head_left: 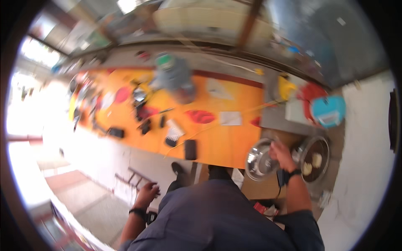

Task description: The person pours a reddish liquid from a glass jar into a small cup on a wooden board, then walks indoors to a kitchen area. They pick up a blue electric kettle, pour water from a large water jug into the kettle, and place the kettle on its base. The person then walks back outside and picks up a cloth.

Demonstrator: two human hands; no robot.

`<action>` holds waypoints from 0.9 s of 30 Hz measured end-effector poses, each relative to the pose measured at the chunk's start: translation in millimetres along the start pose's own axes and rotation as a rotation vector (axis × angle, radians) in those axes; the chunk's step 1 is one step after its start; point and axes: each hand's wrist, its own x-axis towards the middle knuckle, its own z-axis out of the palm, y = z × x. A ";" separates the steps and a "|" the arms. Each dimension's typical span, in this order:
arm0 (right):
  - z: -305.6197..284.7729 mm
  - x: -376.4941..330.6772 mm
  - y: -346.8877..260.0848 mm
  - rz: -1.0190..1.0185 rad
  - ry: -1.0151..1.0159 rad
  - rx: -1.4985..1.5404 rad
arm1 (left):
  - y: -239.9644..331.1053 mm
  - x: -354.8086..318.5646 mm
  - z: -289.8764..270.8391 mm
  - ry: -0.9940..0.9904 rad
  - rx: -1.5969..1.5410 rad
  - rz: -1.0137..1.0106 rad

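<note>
On the right, my right hand (281,154) is closed on a shiny round metal lid (260,162), gripping it near its right side; motion blur hides the exact fingertips. Beside it stands a round metal pot (325,147), uncovered, with two pale rounded pieces (312,164) in its dark inside. Low at the left, away from the table, hangs my left hand (148,193), its fingers loosely bent and apart with nothing in them. Both wrists wear dark bands.
An orange-topped table (247,144) spans the middle, bearing a large bluish water jug (173,75), a black box-like object (190,149) and scattered small items. A turquoise container (328,111) sits beyond the pot. At lower left is a ladder-like frame (133,179); a white wall (368,146) bounds the right.
</note>
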 end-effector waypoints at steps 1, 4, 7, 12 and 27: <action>20.3 -7.7 17.9 0.021 -0.131 -0.024 | -4.8 8.6 -6.9 0.005 0.009 -0.062; 99.8 -41.5 35.1 -0.081 -0.309 -0.459 | -34.8 12.1 -29.3 -0.001 -0.056 -0.020; 170.2 -66.4 28.2 -0.129 -0.364 -0.694 | -64.7 -5.6 -70.2 0.030 -0.110 -0.045; 260.0 -88.7 -7.7 -0.167 -0.436 -0.819 | -132.0 -34.0 -122.5 0.113 -0.270 -0.108; 491.0 -76.1 -87.5 -0.518 -0.864 -1.134 | -237.7 -93.9 -104.4 0.389 -0.796 -0.207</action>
